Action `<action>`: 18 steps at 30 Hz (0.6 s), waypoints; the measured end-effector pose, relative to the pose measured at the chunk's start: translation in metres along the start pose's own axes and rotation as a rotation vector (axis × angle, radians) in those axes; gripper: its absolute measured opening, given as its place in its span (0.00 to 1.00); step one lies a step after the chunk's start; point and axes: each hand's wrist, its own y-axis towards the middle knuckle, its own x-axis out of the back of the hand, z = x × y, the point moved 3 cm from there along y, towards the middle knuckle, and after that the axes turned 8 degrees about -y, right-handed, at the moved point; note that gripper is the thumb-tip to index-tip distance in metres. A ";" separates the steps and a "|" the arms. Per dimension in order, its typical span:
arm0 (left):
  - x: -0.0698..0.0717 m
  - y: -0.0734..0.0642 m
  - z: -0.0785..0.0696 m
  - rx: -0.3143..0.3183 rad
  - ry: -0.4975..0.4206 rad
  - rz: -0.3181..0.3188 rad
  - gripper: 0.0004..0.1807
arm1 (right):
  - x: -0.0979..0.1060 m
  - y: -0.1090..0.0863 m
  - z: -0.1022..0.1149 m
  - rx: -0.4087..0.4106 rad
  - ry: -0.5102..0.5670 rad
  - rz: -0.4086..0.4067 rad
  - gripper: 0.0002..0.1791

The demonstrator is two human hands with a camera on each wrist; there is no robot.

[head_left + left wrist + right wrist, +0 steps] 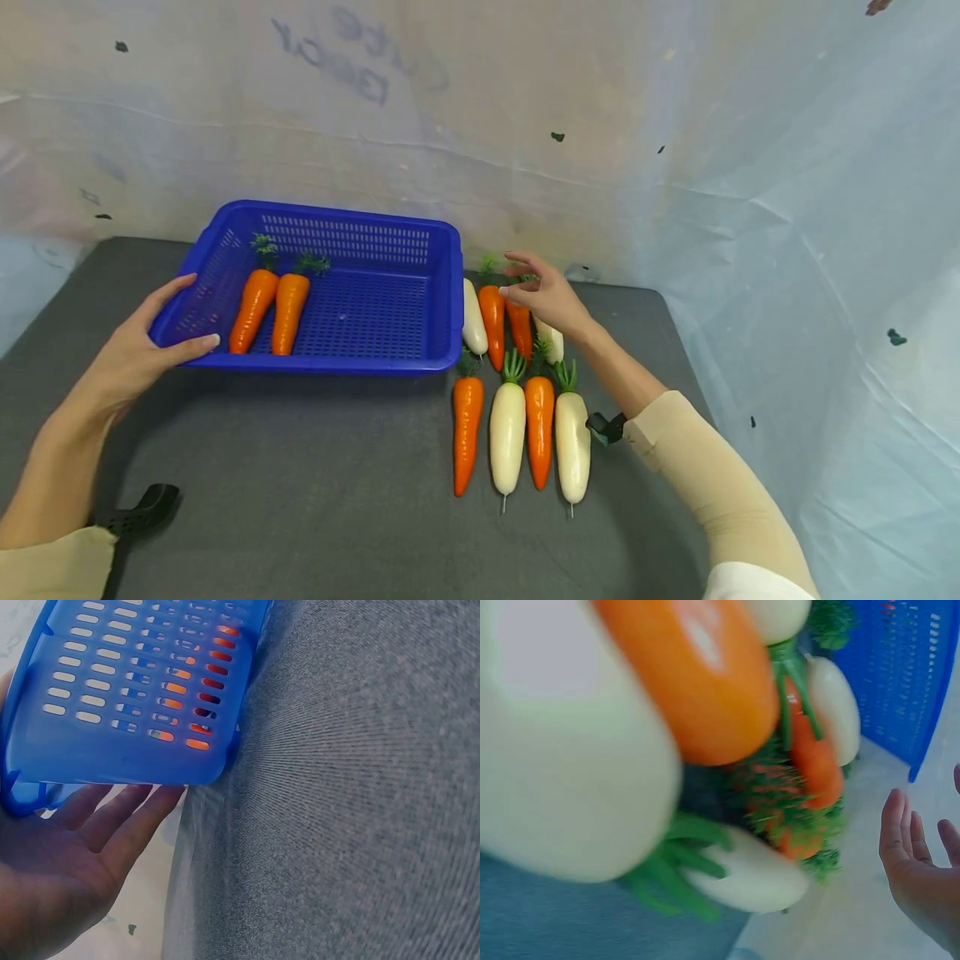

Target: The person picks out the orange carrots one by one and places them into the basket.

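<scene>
At the left, my left hand [138,346] grips the left end of a blue plastic basket [397,365], thumb over the front rim and fingers along the side. Its fingers [135,829] show against the basket's slotted outer wall [105,754] in the left wrist view. Inside the basket lie two carrots, one leftmost [255,308] and one beside it [290,312]. My right hand [551,296], fingers loosely bent and holding nothing, hovers over the back row, near a carrot [492,321] and another carrot [519,325]. That hand [922,877] appears apart from the vegetables in the right wrist view.
White radishes [473,321] [551,340] flank the back-row carrots. In front lie a carrot [468,433], a white radish [507,437], another carrot [539,433] and another radish [573,446]. All are on a dark grey table [315,483], with pale sheeting [480,125] behind.
</scene>
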 end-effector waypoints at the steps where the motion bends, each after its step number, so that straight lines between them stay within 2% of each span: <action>1: 0.000 0.000 0.000 0.000 -0.001 0.001 0.48 | 0.001 -0.001 -0.004 -0.010 -0.005 -0.004 0.33; 9: 0.001 0.000 0.002 0.002 -0.019 0.012 0.47 | 0.004 -0.008 -0.032 -0.065 -0.074 -0.036 0.33; 18: 0.001 0.001 0.004 0.008 -0.033 0.018 0.46 | -0.003 -0.011 -0.049 -0.152 -0.131 -0.062 0.34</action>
